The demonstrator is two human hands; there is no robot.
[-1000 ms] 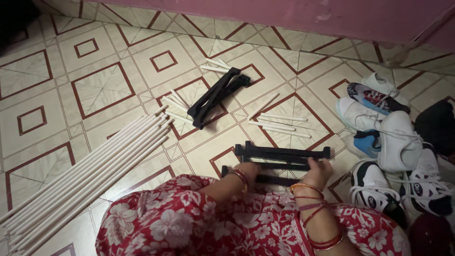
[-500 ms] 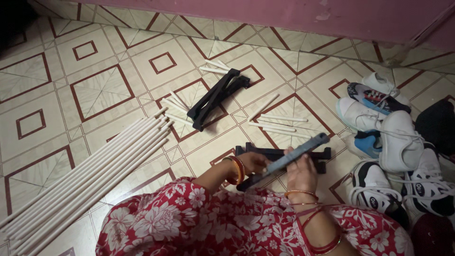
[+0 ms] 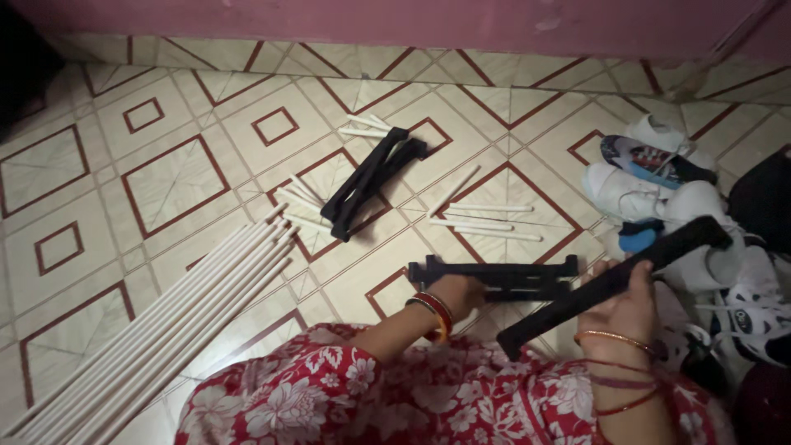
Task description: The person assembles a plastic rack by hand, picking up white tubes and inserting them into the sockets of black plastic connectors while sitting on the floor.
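Nearest, the person's lap, covered in red cloth with white flowers (image 3: 329, 395), fills the bottom of the view, and both forearms reach out over it. The right hand (image 3: 622, 309) is clenched around a long black plastic bar (image 3: 614, 284), gripping it near its middle; the bar is lifted off the floor and slants upward to the right, its far end hanging over the pile of shoes. The left hand (image 3: 461, 292) rests on the near left end of a black slotted frame piece (image 3: 498, 276), which lies flat on the tiled floor (image 3: 165, 181) just between the two hands; whether its fingers are closed around the piece cannot be told. Red and gold bangles (image 3: 432, 311) sit on the left wrist.

To the right of the right hand lie several white sneakers (image 3: 651, 185), heaped together rather than in any box or rack. Left of the left hand, a bundle of long white rods (image 3: 173, 330) runs diagonally across the floor. Farther out beyond the hands lie a few short white rods (image 3: 486, 227), then a stack of black bars (image 3: 371, 177), with more short rods beside it. A pink wall (image 3: 412, 16) closes the far edge.
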